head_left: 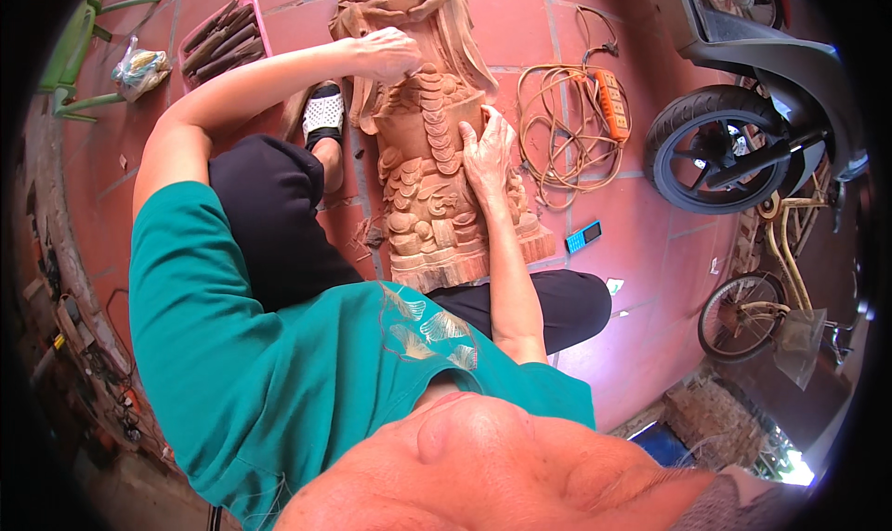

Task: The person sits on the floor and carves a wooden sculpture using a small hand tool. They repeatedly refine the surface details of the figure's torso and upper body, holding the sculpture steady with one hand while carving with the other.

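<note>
A tall carved wooden statue (pixel 427 187) of reddish-brown wood lies on the tiled floor between my legs, its base toward me. My left hand (pixel 390 52) rests on the upper part of the carving with fingers curled; whether anything is in it is hidden. Lower down on the right side, my right hand (pixel 488 150) lies flat on the relief with fingers spread and holds nothing. I sit on the floor in a teal shirt and dark trousers, and wood shavings (pixel 367 238) lie beside the statue's left edge.
A pink tray (pixel 260 20) of wooden-handled tools, a plastic bag (pixel 139 66) and a green chair (pixel 74 39) are at the back left. To the right lie an orange power strip (pixel 609 104) with coiled cable and a blue phone (pixel 583 237). A scooter (pixel 743 141) and a bicycle (pixel 753 313) stand at far right.
</note>
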A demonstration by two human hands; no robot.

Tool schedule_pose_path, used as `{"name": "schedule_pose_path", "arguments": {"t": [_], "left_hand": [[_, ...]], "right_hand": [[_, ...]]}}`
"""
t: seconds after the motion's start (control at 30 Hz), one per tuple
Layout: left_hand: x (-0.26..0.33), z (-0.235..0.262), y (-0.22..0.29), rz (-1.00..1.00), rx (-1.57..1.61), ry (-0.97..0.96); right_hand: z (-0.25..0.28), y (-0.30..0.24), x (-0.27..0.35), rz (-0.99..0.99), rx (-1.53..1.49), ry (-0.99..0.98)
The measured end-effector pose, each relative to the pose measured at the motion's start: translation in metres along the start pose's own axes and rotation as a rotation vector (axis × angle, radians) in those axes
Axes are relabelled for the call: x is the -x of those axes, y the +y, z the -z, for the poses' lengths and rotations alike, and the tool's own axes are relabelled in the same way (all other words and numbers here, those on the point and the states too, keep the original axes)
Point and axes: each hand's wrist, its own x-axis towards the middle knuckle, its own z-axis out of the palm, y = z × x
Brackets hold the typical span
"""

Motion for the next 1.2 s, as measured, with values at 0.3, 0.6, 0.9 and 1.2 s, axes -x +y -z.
{"name": "schedule_pose_path", "arguments": {"t": [0.3, 0.6, 0.9, 1.2], "left_hand": [[-0.021, -0.012, -0.017, 0.057, 0.005, 0.215], [-0.001, -0.016, -0.012, -0.083, -0.014, 0.227], [0.005, -0.017, -0.037, 0.126, -0.027, 0.291], [0.024, 0.002, -0.001, 0.244, 0.228, -0.008]], "right_hand": [[-0.001, -0.003, -0.001, 0.002, 0.005, -0.018], [-0.002, 0.001, -0.001, 0.016, 0.022, 0.0], [-0.002, -0.001, 0.0, -0.018, 0.012, -0.018], [-0.003, 0.002, 0.001, -0.045, 0.014, -0.012]]}}
